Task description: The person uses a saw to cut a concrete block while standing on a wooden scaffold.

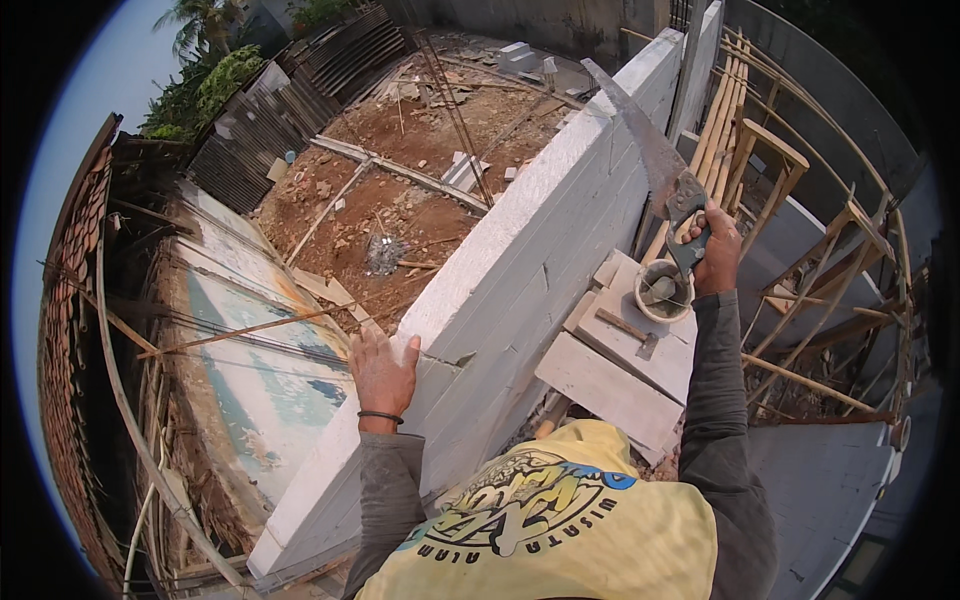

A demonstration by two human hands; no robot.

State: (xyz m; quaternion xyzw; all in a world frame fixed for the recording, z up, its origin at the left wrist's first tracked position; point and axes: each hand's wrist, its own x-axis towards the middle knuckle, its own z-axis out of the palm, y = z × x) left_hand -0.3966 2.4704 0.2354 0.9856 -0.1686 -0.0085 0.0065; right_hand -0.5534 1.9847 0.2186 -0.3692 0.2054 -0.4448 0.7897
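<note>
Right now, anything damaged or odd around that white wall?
Yes. The white block wall has a dark, ragged gap in its side face, just right of the left hand; looks like a chipped joint. Beyond the wall, the blue-and-white painted surface is patchy and worn.

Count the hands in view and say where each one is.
2: the left hand on the white block wall, the right hand gripping the handsaw. No others seem hidden.
</note>
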